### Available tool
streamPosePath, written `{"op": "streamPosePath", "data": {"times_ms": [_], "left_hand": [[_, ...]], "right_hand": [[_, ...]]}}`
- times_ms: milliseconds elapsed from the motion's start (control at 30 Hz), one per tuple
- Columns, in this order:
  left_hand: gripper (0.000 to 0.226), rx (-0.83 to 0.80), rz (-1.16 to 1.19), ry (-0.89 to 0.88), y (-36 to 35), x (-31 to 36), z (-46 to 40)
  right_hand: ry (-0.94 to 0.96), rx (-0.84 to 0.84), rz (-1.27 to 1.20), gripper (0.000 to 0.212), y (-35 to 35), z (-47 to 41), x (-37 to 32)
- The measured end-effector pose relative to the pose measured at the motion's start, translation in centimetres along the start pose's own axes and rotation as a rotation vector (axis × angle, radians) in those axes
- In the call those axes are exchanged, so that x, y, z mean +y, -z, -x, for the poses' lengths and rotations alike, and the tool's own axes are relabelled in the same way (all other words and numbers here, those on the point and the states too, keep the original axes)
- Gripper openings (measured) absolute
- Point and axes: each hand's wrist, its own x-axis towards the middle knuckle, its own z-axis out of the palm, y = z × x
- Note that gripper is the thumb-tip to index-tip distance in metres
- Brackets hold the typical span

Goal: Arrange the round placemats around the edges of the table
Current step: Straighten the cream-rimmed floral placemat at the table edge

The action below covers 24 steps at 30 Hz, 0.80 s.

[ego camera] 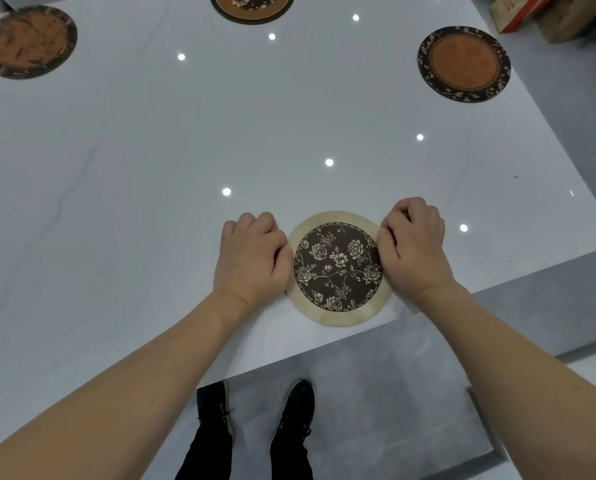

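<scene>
A round beige placemat (338, 268) with a dark floral centre lies flat near the table's front edge. My left hand (251, 259) pinches its left rim and my right hand (412, 247) pinches its right rim, fingers curled. Three other round placemats lie around the white table (185, 150): a worn brown one (29, 41) at the far left, a brown floral one (252, 6) at the far edge, cut off by the frame, and an orange one with a dark leafy border (464, 64) near the right edge.
The glossy tabletop mirrors small ceiling lights. Grey floor lies beyond the right edge, with boxes (549, 15) at the top right. Below the front edge I see my dark shoes (289, 414) on the grey floor.
</scene>
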Motion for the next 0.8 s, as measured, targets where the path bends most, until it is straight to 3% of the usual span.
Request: {"op": "streamPosePath", "data": {"times_ms": [800], "left_hand": [[0.028,-0.061,-0.039,-0.119,0.47,0.23,-0.05]], "right_hand": [[-0.070,0.095,-0.044,0.014,-0.11,0.43,-0.26]]}}
